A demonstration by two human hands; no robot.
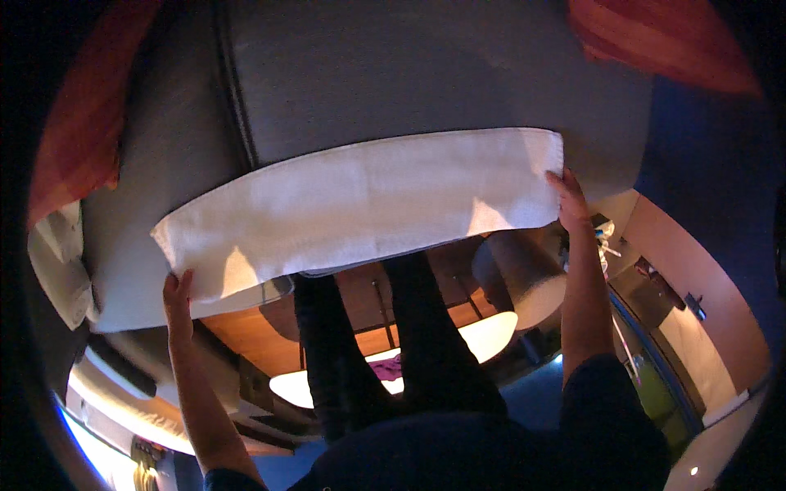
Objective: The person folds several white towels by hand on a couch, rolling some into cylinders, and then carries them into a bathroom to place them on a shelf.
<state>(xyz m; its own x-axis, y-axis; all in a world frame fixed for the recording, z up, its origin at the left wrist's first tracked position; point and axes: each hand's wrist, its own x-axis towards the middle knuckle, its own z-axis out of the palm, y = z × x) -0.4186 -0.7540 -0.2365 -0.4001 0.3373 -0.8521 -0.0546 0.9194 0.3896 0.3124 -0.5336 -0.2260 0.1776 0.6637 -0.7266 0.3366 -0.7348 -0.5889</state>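
A long strip of white cloth [368, 196] stretches between my two hands, with a stitched hem along its far edge. My left hand [178, 297] pinches its left end near the lower corner. At the other end my right hand [571, 199] grips the side edge, the thumb lying on top. Beneath and beyond the cloth spreads a grey upholstered surface [417, 67], probably a sofa seat, crossed by a dark seam at the left. Warm light patches fall on the cloth near both ends.
Red fabric [86, 116] lies at the left, more red fabric [669, 43] at the upper right. A pale cushion [61, 270] sits at the far left. Behind my dark-trousered legs [424, 344] are a white rounded table [491, 334] with purple cloth [387, 367], and brown chairs.
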